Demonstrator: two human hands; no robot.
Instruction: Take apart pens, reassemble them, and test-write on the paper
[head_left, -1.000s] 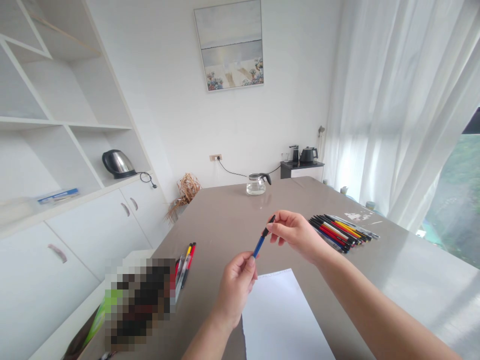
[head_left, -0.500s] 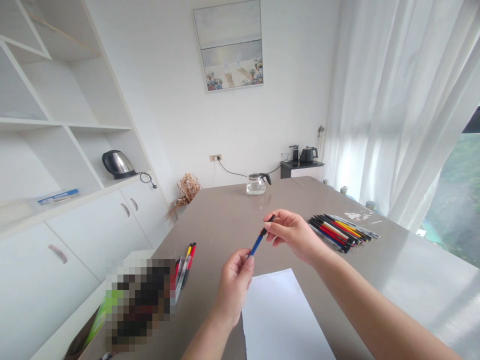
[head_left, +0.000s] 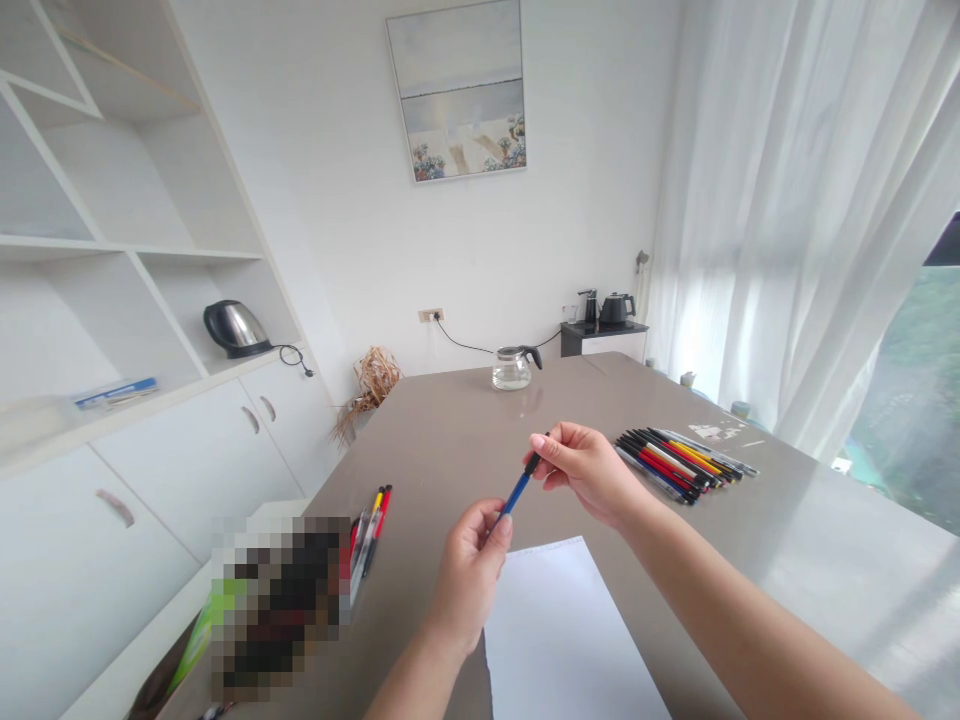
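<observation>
Near: white paper (head_left: 574,630), ragged far edge, near end cut off. Left hand (head_left: 472,560) pinches the blue barrel of a slim pen (head_left: 516,492), covering its lower end; right hand (head_left: 574,460) grips the black upper end. Pen slants above smooth grey-brown table (head_left: 442,440). Right: assorted pens (head_left: 667,460), overlapping. Far: clear, rounded glass pot (head_left: 511,372).

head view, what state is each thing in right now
blue pen, tilted, held between both hands
left hand, closed on the blue pen
right hand, pinching the pen's black end
paper, flat, its visible part blank
pens at right, lying bunched
glass pot, upright, part full
kettle, upright, its plug hanging loose
curtain, partly drawn
</observation>
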